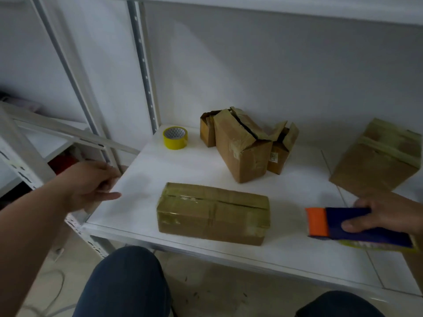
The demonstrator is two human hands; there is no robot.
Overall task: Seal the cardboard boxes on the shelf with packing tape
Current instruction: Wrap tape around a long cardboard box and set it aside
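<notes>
A long cardboard box [212, 213] lies flat near the front of the white shelf [178, 170], with tape along its top seam and around its ends. My right hand [380, 213] grips a blue and orange tape dispenser [343, 225] at the right, apart from that box. My left hand [91, 186] hovers at the shelf's left edge, fingers loosely bent, holding nothing. A yellow tape roll [175, 137] stands at the back left. Behind the long box stand three small boxes [245, 147] with flaps partly open. Another taped box [377, 159] sits at the far right.
A perforated metal upright [144, 65] rises at the shelf's back left corner, and a grey wall closes the back. A second shelf unit [34, 138] stands to the left. My knees [126, 282] are below the shelf's front edge.
</notes>
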